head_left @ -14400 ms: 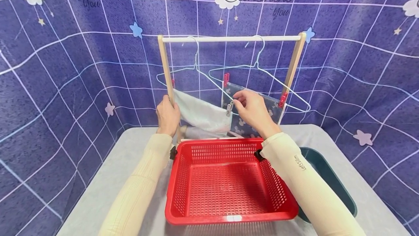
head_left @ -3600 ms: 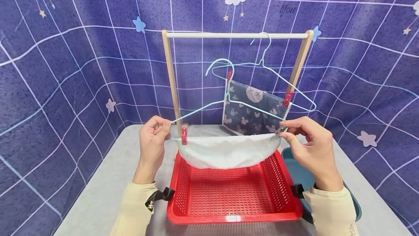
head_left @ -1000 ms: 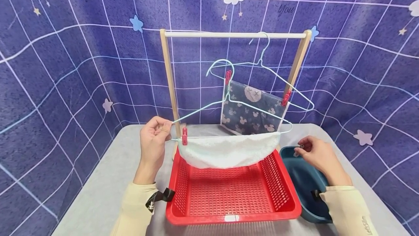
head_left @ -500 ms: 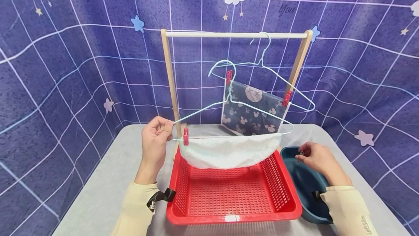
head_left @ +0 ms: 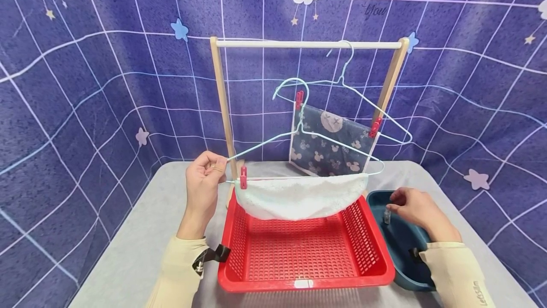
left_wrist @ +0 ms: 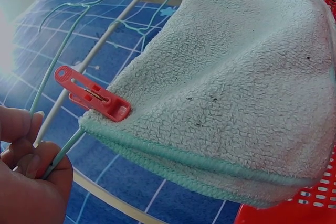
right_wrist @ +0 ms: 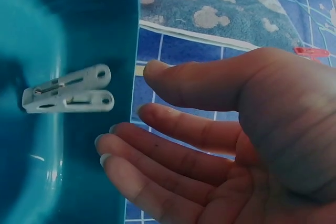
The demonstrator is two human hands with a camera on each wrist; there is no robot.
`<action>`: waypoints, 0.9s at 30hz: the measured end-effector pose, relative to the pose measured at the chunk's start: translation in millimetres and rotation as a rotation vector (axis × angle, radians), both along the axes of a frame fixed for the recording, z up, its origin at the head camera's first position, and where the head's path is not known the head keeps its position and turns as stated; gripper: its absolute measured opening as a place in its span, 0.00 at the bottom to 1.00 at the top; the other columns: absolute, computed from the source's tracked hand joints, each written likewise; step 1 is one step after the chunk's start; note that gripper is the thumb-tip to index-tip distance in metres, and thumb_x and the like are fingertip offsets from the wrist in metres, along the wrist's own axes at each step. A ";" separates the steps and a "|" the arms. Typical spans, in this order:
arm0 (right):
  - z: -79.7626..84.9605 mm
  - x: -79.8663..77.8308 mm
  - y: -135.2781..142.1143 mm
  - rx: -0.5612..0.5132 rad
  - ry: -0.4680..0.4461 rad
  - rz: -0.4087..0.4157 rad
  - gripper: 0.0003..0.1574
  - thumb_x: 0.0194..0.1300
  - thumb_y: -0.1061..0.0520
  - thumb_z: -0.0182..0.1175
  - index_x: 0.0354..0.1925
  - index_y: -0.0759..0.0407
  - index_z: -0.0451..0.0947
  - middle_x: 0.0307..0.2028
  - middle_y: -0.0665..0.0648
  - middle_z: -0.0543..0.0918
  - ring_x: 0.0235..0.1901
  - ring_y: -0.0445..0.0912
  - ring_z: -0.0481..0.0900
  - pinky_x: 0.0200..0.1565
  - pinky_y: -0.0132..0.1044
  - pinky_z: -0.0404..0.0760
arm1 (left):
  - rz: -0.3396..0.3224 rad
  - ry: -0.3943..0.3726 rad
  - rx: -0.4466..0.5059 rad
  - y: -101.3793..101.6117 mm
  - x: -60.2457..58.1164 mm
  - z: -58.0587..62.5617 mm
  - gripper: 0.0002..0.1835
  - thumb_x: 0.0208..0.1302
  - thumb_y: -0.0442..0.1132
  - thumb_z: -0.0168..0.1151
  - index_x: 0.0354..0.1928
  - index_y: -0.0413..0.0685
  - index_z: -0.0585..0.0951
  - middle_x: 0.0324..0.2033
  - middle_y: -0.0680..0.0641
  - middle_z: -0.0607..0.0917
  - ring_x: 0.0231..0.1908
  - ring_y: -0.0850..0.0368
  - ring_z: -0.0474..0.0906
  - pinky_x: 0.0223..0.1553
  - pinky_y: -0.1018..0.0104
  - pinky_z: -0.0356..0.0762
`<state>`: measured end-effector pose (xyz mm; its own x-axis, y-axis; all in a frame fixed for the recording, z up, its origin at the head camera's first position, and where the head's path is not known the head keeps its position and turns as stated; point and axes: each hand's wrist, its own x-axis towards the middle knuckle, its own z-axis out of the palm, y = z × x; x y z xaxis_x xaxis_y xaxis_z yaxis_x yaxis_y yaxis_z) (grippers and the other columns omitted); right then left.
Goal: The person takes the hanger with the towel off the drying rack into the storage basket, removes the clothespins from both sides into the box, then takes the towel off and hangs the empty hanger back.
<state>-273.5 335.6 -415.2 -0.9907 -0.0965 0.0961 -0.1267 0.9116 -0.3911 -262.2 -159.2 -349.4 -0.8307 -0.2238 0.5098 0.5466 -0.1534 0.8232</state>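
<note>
My left hand (head_left: 202, 187) pinches the left end of a light-blue wire hanger (head_left: 300, 126). Over its lower bar hangs a folded white towel (head_left: 299, 199), fixed at the left corner by a red clothespin (left_wrist: 94, 95). The towel's right corner carries no clothespin. My right hand (head_left: 420, 208) is over the teal basin (head_left: 408, 244) with fingers parted. Just off its fingertips, in the right wrist view, a pale clear clothespin (right_wrist: 68, 90) shows against the basin, apart from the fingers (right_wrist: 163, 153).
A red perforated basket (head_left: 295, 248) sits below the towel. Behind stands a wooden rack with a white rod (head_left: 278, 44). From it hangs another hanger (head_left: 342, 80) with a dark blue patterned towel (head_left: 320, 144) held by red clothespins (head_left: 375, 127).
Earlier the hanger with the white towel was on the rod, then held in both hands. My right hand has taken the pale clothespin off, carried it to the basin and let go.
</note>
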 end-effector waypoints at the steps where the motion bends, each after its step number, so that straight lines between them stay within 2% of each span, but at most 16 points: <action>1: 0.6 -0.1 -0.1 -0.001 0.002 -0.001 0.18 0.62 0.53 0.71 0.42 0.66 0.83 0.34 0.58 0.87 0.34 0.52 0.84 0.43 0.56 0.83 | 0.001 -0.002 0.001 -0.1 0.1 -0.1 0.09 0.70 0.23 0.58 0.37 0.18 0.73 0.18 0.55 0.64 0.22 0.64 0.62 0.28 0.73 0.68; 11: 11.3 6.2 -3.8 -0.014 0.104 -0.041 0.15 0.63 0.52 0.70 0.41 0.64 0.84 0.32 0.56 0.87 0.33 0.51 0.83 0.40 0.54 0.82 | -0.010 0.000 0.014 0.7 -0.7 0.3 0.09 0.71 0.23 0.57 0.36 0.18 0.73 0.18 0.55 0.65 0.22 0.63 0.62 0.28 0.73 0.68; 18: 22.7 12.3 -9.8 -0.036 0.184 -0.056 0.13 0.65 0.53 0.68 0.40 0.62 0.85 0.30 0.54 0.87 0.31 0.49 0.81 0.38 0.48 0.80 | -0.011 -0.011 0.027 -0.2 -0.5 0.2 0.07 0.70 0.23 0.58 0.34 0.23 0.75 0.18 0.55 0.64 0.22 0.63 0.62 0.28 0.72 0.68; 24: 47.5 30.5 -21.1 -0.046 0.308 -0.102 0.11 0.67 0.53 0.66 0.41 0.59 0.86 0.30 0.54 0.87 0.31 0.50 0.82 0.35 0.44 0.78 | -0.015 -0.018 0.039 0.3 0.3 -0.8 0.08 0.71 0.24 0.58 0.31 0.36 0.78 0.18 0.55 0.65 0.23 0.62 0.62 0.28 0.72 0.69; 27: 62.6 40.4 -30.7 -0.066 0.364 -0.122 0.10 0.67 0.53 0.65 0.43 0.57 0.86 0.32 0.56 0.88 0.33 0.52 0.83 0.36 0.44 0.78 | -0.015 -0.010 0.035 0.6 0.2 -0.3 0.07 0.71 0.24 0.57 0.32 0.30 0.77 0.18 0.55 0.65 0.23 0.62 0.62 0.28 0.72 0.68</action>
